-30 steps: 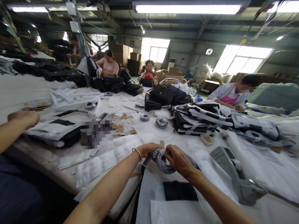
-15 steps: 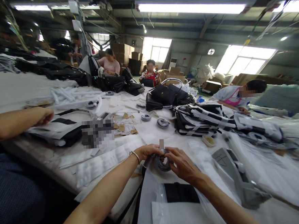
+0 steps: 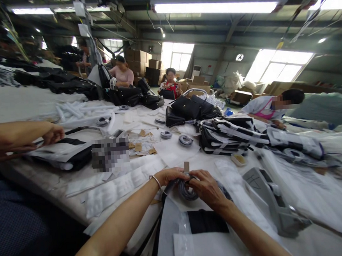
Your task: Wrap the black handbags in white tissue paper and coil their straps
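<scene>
At the front of the table, my left hand (image 3: 172,175) pinches the upper left of a grey coil (image 3: 187,194) that looks like a strap rolled up in plastic. My right hand (image 3: 206,186) grips the same coil from the right, its fingers curled over the top. Between the fingertips a small brown tag (image 3: 186,166) sticks up. Below the hands lies a black bag (image 3: 208,221), partly covered with white sheet and clear film; its handle runs up under my fingers, which partly hide it.
A grey tape dispenser (image 3: 274,202) stands at the right. Two similar coils (image 3: 186,140) lie ahead, before a black handbag (image 3: 193,109) and a pile of wrapped bags (image 3: 233,137). At left, a co-worker's hand (image 3: 53,134) is over another bag (image 3: 73,150). Other people sit across the table.
My right hand has shifted slightly and its fingers are more closed over the coil. At left, the co-worker's other arm has come into view.
</scene>
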A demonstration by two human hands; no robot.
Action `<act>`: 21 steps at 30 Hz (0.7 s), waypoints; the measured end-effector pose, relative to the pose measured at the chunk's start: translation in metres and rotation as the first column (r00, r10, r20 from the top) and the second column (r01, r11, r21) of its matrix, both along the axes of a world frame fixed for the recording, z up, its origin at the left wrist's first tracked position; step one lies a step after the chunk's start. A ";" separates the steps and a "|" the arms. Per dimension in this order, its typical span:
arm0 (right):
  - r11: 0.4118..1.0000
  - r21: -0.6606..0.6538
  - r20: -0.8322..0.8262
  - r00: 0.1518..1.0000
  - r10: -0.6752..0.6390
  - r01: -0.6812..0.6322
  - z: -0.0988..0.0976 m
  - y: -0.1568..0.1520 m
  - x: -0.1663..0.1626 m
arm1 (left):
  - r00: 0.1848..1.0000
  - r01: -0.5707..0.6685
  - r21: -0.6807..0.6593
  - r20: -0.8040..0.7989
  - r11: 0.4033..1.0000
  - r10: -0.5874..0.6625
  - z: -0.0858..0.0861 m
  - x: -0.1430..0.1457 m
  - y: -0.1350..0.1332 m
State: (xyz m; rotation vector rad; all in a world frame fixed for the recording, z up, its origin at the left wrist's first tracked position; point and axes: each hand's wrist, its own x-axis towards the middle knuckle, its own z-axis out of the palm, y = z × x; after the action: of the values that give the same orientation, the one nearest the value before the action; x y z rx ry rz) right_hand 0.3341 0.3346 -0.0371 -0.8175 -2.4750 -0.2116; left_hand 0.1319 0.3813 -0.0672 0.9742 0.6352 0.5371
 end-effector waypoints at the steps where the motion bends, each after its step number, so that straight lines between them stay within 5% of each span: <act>1: 1.000 -0.025 -0.010 1.000 -0.001 0.001 0.000 0.000 0.001 | 1.000 -0.002 0.012 -0.012 1.000 0.002 0.001 0.000 0.000; 11: 0.966 -0.259 -0.224 0.974 -0.042 -0.018 -0.009 -0.002 0.003 | 0.983 -0.058 0.142 -0.165 0.988 0.081 -0.002 0.000 -0.003; 21: 0.984 -0.159 -0.159 0.986 0.058 -0.084 -0.004 -0.001 -0.002 | 0.970 -0.117 0.187 -0.187 0.975 0.152 0.006 0.001 -0.006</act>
State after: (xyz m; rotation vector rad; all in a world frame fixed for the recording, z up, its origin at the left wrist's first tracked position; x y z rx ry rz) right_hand 0.3322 0.3334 -0.0409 -0.7796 -2.3937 0.0808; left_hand 0.1333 0.3753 -0.0609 1.1660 0.8505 0.6275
